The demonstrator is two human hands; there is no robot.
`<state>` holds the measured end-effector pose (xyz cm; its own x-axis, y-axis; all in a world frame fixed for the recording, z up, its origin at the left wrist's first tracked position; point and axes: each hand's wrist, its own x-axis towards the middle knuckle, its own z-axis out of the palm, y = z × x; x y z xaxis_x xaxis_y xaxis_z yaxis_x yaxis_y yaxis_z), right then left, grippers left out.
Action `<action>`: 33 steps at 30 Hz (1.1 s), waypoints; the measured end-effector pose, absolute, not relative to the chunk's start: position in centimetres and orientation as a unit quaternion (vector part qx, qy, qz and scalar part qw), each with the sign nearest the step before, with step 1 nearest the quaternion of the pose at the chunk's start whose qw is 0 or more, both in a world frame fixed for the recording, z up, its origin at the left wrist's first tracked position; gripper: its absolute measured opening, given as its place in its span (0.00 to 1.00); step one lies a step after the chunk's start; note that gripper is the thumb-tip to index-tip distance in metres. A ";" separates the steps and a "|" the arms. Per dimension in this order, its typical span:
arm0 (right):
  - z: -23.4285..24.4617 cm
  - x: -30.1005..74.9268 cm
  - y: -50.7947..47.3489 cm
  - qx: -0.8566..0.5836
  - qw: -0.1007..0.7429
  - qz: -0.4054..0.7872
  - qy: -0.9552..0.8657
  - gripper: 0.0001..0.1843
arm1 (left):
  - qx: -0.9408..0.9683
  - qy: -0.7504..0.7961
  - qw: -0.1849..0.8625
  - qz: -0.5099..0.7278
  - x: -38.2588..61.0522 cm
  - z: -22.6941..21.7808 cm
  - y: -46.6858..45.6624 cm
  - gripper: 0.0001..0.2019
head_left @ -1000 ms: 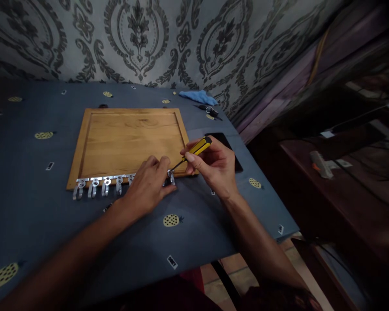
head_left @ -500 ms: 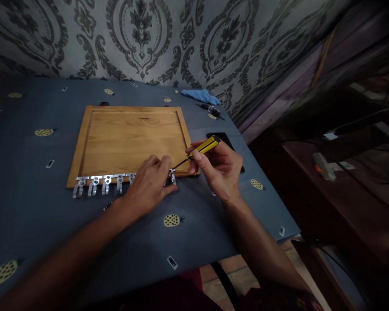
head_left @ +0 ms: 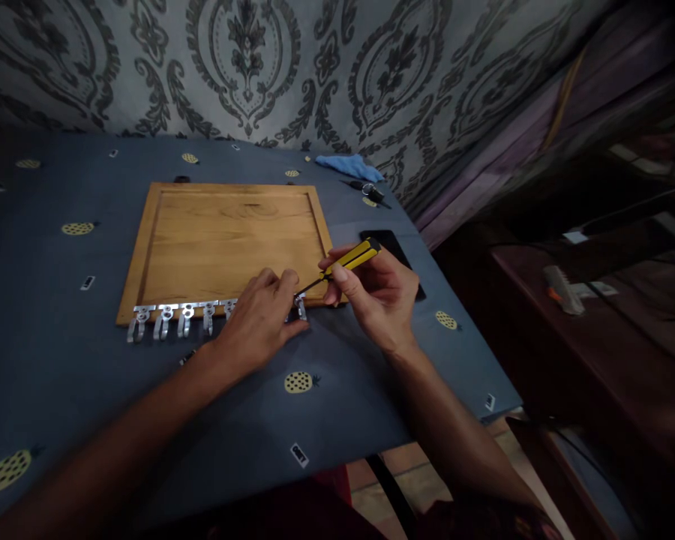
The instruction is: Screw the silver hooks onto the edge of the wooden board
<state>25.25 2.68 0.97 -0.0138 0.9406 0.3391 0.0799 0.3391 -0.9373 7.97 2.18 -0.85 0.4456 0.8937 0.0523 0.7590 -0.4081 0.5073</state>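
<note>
"Silver metal: hook rail [head_left: 187,311], one piece. Location?"

"Along the near edge of the board, running under the left hand [head_left: 262,304]. Five hooks show to the left of those fingers; an end hook [head_left: 302,306] shows just right of them."

"Condition of the left fingers?"

"Bent, close together, laid over the rail; thumb spread beside the end hook. Whether they pinch the metal cannot be told."

"Right hand [head_left: 379,300]?"

"Thumb and fingers narrowed around a yellow-and-black screwdriver [head_left: 355,257], shaft slanting down toward the left fingertips, tip at the end hook. Contact with a screw is too small to confirm."

"Step in hand?"

"Judged to be screw work at the end hook. Next move seems to call for a seated tip, a steady turn and firm pressure from the left fingers."

"Beneath?"

"Wooden board [head_left: 236,240], flat, raised rim around a recessed panel, lying mostly beyond the left fingers."

"Containers, with contents?"

"None identifiable; that rim is the nearest thing to one, enclosing plain wood."

"Farther out?"

"Black flat slab [head_left: 391,241], partly hidden behind the right fingers. Beyond them, keys [head_left: 368,191], then blue cloth [head_left: 349,166]. Under all, pineapple-print table cover [head_left: 343,405]."
</note>
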 end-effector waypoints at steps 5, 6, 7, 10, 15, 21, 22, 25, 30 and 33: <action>0.8 25.3 2.8 -0.419 0.556 0.391 -0.602 0.16 | 0.826 0.497 0.200 0.177 7.8 -1.3 2.1 0.22; 0.8 25.4 2.8 -0.421 0.555 0.388 -0.603 0.16 | 0.826 0.495 0.199 0.180 7.8 -1.4 2.1 0.23; 0.8 25.4 2.8 -0.424 0.554 0.384 -0.605 0.15 | 0.827 0.494 0.198 0.183 7.8 -1.4 2.1 0.23; 0.8 25.5 2.8 -0.431 0.551 0.371 -0.611 0.15 | 0.827 0.493 0.197 0.184 7.8 -1.5 2.1 0.23; 0.9 25.5 2.7 -0.428 0.547 0.364 -0.621 0.14 | 0.825 0.496 0.200 0.179 7.9 -1.3 2.1 0.22; 1.0 25.4 2.8 -0.433 0.552 0.359 -0.616 0.16 | 0.829 0.493 0.194 0.179 7.8 -1.3 2.1 0.21; 1.0 25.4 2.8 -0.435 0.552 0.359 -0.614 0.16 | 0.829 0.493 0.194 0.180 7.8 -1.4 2.1 0.22; 0.8 25.3 2.8 -0.438 0.550 0.359 -0.613 0.17 | 0.830 0.491 0.191 0.183 7.8 -1.5 2.1 0.23; 1.0 25.5 2.9 -0.438 0.540 0.369 -0.617 0.17 | 0.833 0.486 0.185 0.186 7.8 -1.5 2.1 0.22; 1.4 25.9 3.0 -0.428 0.524 0.404 -0.615 0.19 | 0.831 0.490 0.191 0.178 7.9 -1.4 2.1 0.22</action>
